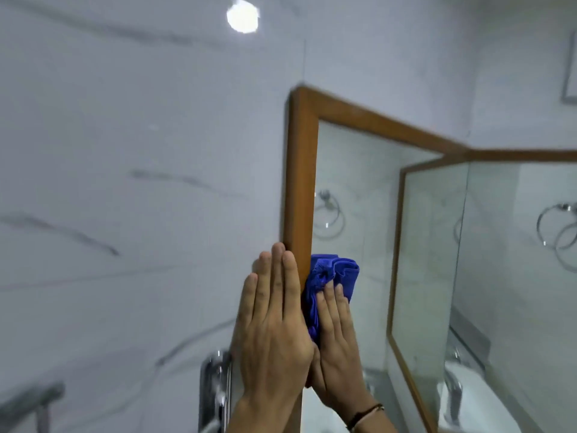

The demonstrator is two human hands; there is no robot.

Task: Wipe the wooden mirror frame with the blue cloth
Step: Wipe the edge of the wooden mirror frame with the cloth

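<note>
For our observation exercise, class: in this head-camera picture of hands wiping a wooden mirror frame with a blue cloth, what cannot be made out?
Head view, brown wooden mirror frame: lower stretch hidden behind the left hand, then cut off by the bottom edge.
Head view, crumpled blue cloth: lower part covered by the right hand.
Head view, shiny chrome fitting at bottom left: blurred and cut by the edge, so its type is unclear.

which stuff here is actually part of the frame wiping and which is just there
Part of the job:
wooden mirror frame
blue cloth, at the frame's inner edge
right hand, fingers pressing the cloth
left hand, flat along the frame's outer edge

Just there:
towel ring, seen in the glass
chrome tap
marble-look wall
</note>
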